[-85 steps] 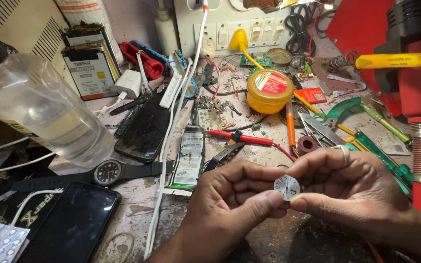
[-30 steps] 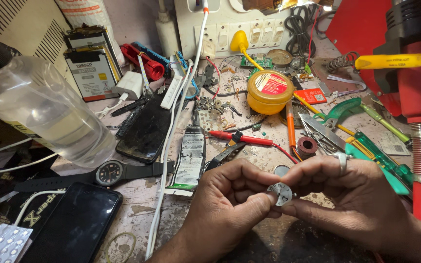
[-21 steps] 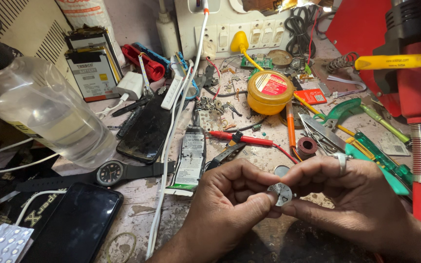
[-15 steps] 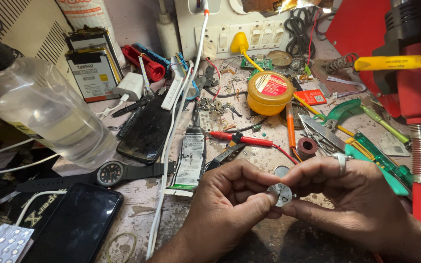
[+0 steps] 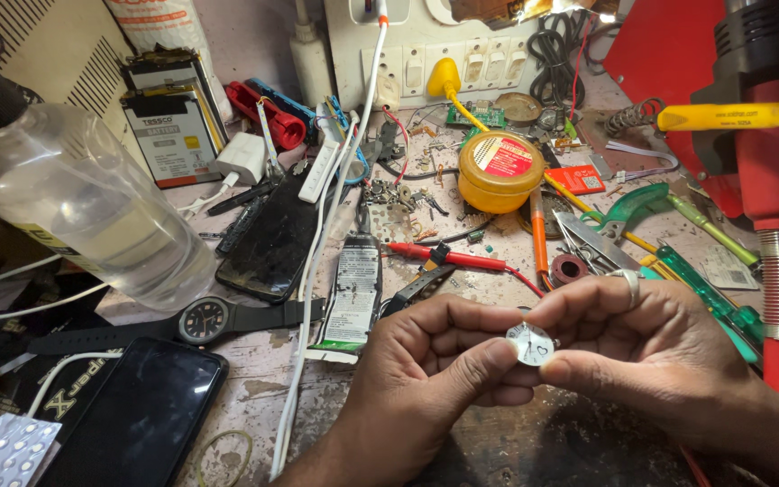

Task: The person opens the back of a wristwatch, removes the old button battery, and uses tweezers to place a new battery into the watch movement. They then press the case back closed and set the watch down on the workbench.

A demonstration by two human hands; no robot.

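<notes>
Both the left hand and right hand pinch a small round watch face just below the yellow tin; it remains loose, with no case or strap fitted.

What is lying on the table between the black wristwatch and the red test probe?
In the head view, a flattened black-and-white tube and a white cable lie between the black wristwatch and the red test probe.
</notes>
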